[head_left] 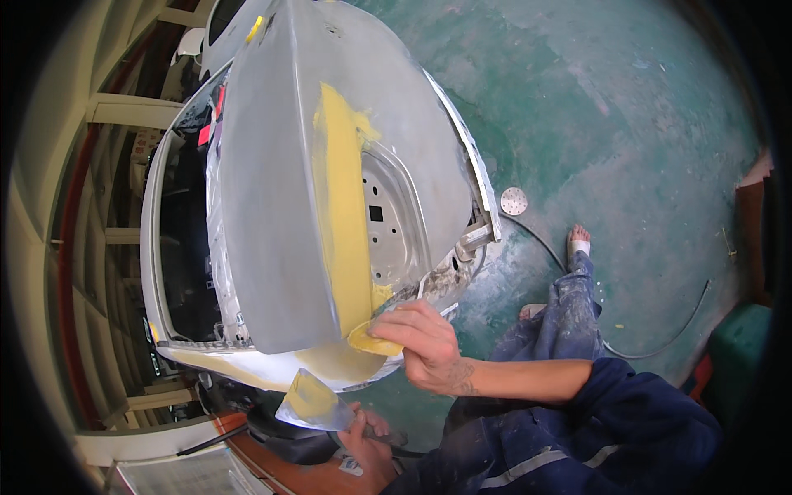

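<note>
My right hand (425,345) pinches a yellow filler spreader (373,340) at the lower end of a yellow body filler strip (340,206). That strip runs along a crease in the grey car panel (268,190), beside a recess with holes (388,219). Lower down, my left hand (373,450) grips a putty knife (318,403), with a mound of yellow filler lying on its blade. The knife is held just off the pale bumper-side panel (272,367). Part of the left fingers is hidden around the handle.
A rear window opening (186,239) borders the panel on the left. On the green floor (627,140) lie a round perforated disc (513,201) and a dark hose (660,351). My leg (569,305) stands right of the car. A brown-orange surface (280,466) sits at the bottom.
</note>
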{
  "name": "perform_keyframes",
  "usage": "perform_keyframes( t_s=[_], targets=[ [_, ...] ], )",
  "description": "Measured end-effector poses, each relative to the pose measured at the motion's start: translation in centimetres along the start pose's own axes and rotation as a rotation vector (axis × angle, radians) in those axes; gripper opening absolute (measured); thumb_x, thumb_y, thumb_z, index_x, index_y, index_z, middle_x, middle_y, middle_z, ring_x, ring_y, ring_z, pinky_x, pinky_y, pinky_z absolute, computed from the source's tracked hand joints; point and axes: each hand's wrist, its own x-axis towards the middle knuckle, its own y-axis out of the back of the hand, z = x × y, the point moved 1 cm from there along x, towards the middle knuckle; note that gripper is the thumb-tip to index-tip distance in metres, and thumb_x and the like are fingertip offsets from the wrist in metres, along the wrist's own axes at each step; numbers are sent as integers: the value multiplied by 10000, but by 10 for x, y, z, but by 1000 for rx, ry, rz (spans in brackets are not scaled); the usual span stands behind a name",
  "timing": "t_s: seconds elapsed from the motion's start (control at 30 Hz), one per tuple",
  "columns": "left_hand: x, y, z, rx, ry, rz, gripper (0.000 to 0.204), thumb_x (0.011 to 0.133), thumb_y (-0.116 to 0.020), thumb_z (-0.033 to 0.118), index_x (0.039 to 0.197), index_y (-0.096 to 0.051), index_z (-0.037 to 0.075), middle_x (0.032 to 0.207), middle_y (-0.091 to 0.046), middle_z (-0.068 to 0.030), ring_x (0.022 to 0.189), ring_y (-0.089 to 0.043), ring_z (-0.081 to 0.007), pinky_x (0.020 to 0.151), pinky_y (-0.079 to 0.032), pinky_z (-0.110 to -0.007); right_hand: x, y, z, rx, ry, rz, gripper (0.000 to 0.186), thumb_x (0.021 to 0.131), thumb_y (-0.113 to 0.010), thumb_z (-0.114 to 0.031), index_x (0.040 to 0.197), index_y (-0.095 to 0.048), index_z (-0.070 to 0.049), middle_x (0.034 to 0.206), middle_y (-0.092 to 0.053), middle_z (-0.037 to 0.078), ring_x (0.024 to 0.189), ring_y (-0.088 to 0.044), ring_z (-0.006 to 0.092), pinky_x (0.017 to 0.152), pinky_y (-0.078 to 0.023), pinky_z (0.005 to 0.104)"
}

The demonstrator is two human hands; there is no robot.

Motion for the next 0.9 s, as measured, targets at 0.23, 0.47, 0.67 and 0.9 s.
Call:
perform_keyframes(
  t_s=[0.23, 0.47, 0.67, 0.9],
  targets=[
    [-29, -23, 14, 156, 76, 215, 256, 905, -636, 88, 1130, -537, 15, 700, -492, -55, 546, -454, -177, 513, -413, -329, 161, 36, 113, 213, -173, 280, 349, 867, -511, 78, 1124, -714, -44, 1070, -700, 139, 997, -650, 316, 868, -509, 371],
    [-66, -124, 71, 232, 277, 469, 111, 964, -644, 123, 1002, -561, 61, 747, -503, -20, 621, -468, -156, 585, -406, -309, 246, 29, 151, 157, -183, 156, 306, 918, -526, 39, 1141, -717, -47, 1093, -694, 122, 1028, -652, 274, 923, -494, 348],
    [-62, -116, 66, 179, 254, 326, 158, 980, -637, 162, 880, -547, 79, 698, -479, -18, 615, -463, -163, 601, -402, -315, 270, 20, 156, 134, -161, 135, 318, 898, -526, 42, 1134, -715, -58, 1097, -691, 130, 1038, -641, 311, 928, -494, 386],
    [-55, -124, 64, 165, 300, 396, 182, 978, -642, 180, 861, -538, 87, 669, -443, -10, 606, -445, -168, 588, -385, -330, 238, 11, 142, 114, -82, 189, 325, 823, -550, 69, 1062, -719, -72, 1005, -691, 129, 1001, -622, 348, 867, -503, 427]
  ],
)
